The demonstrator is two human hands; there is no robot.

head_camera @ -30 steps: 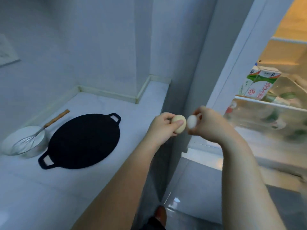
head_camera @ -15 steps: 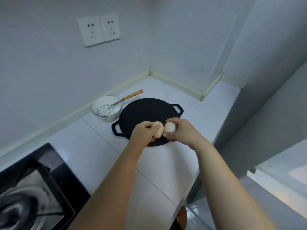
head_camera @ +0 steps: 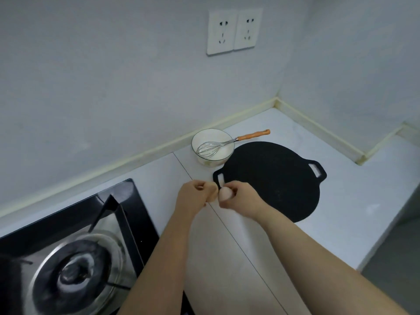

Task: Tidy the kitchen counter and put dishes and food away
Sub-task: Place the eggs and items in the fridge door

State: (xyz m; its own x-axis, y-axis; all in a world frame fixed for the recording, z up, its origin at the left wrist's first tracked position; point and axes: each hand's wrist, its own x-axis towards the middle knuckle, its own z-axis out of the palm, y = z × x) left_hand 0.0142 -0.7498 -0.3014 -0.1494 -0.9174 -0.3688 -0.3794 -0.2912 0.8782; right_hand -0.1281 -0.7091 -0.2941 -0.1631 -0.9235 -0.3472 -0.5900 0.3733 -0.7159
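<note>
My left hand (head_camera: 195, 195) and my right hand (head_camera: 241, 198) are held close together above the white counter (head_camera: 341, 223), just in front of the black griddle pan (head_camera: 272, 178). In my right hand I grip a pale egg (head_camera: 225, 193). My left hand curls round a second, tan egg (head_camera: 213, 197), of which only an edge shows. The two eggs almost touch. Beyond them, a white bowl (head_camera: 212, 145) holds a wire whisk (head_camera: 227, 145) with a wooden handle.
A black gas hob with a round burner (head_camera: 75, 269) fills the lower left. Two wall sockets (head_camera: 234, 31) sit on the back wall. The counter ends at a corner on the right, with a drop to the floor (head_camera: 395, 258).
The view has swung left from the open fridge to the counter and hob. Both hands, still holding the eggs together, have come over the counter by the pan's near handle.
</note>
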